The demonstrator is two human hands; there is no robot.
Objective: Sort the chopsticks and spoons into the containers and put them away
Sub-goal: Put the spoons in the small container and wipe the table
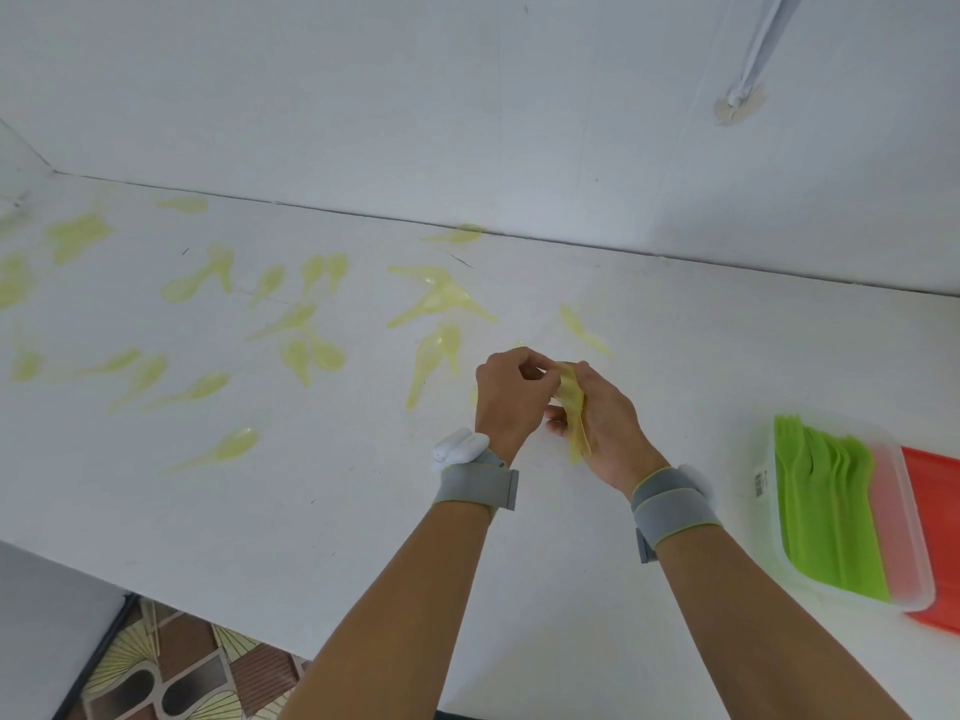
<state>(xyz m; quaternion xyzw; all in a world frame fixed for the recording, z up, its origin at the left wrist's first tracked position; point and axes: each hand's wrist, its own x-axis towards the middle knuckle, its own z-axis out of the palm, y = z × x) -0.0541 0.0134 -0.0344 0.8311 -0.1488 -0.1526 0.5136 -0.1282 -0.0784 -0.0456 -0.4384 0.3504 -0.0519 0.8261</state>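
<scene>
Spoons of pale yellow translucent plastic lie scattered over the white bench point(363, 511), most of them spread from nine o'clock to twelve o'clock of the hands, flat and pointing every way. One loose spoon point(584, 331) lies alone just past the hands at about one o'clock; another point(221, 452) sits well apart at nine o'clock, nearer the front edge.

At the middle of the view both hands meet above the bench. The right hand point(605, 418) grips a small stack of yellow spoons point(571, 407), fingers curled round it, handles pointing back toward the wrist. The left hand point(506, 394) pinches the bowl end of that same stack with fingertips and thumb; how many spoons are in the stack is hard to tell, since they blur together. Each wrist wears a grey strap, and the left strap carries a small white device point(460, 449).

At three o'clock, near the right edge, a clear plastic container point(906, 553) rests on the bench, holding a row of bright green utensils point(826, 511) on edge. Something red point(935, 537) lies just beyond it, cut off by the frame.
</scene>
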